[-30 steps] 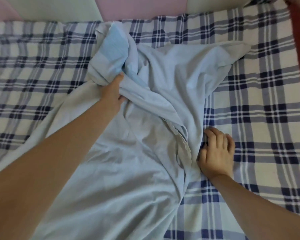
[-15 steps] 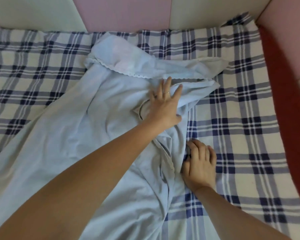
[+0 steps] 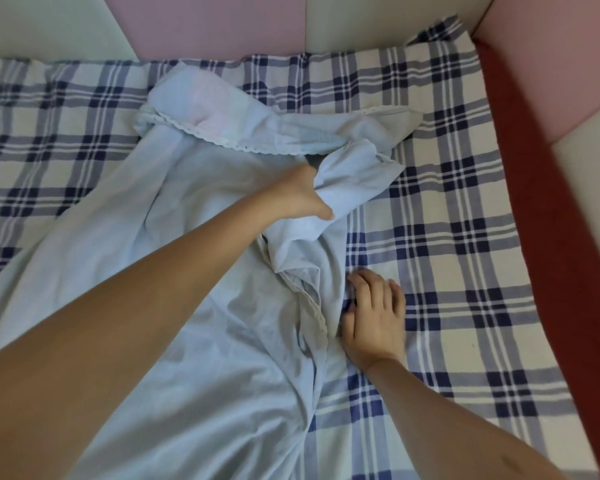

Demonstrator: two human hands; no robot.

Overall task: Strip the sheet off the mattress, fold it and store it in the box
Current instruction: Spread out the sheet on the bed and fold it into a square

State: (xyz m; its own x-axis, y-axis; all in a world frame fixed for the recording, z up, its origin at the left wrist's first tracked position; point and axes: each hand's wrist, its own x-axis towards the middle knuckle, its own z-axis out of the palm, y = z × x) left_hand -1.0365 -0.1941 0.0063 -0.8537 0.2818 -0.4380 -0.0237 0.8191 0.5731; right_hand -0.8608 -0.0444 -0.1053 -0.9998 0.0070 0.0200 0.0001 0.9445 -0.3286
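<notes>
The light blue sheet [image 3: 194,306] lies loose and crumpled over the middle of the bed, on top of a plaid cover [image 3: 465,271] that is spread flat on the mattress. The far end of the sheet is turned back, so a lace hem [image 3: 222,142] shows. I judge the cloth to be thin, light and very soft. It keeps no shape, it bunches into deep folds, and any part that is not held will sag and drag. It is not fragile and not slippery on the cover. For folding, the good places to take hold are probably the corners or the trimmed hem, because a grip in the middle only gathers a bundle. The left hand [image 3: 302,197] has its fingers hidden inside a thick fold near the right side of the sheet, with the thumb pressed over the cloth, so it grips a bunch of it. The right hand [image 3: 374,323] rests on the plaid cover just beside the sheet's edge with the fingers curled. I cannot tell whether it pinches any cloth. The box is not in view. Half a second ago the left hand lay flat on the sheet with spread fingers; now it is closed on the fold, while the right hand stays in almost the same place.
</notes>
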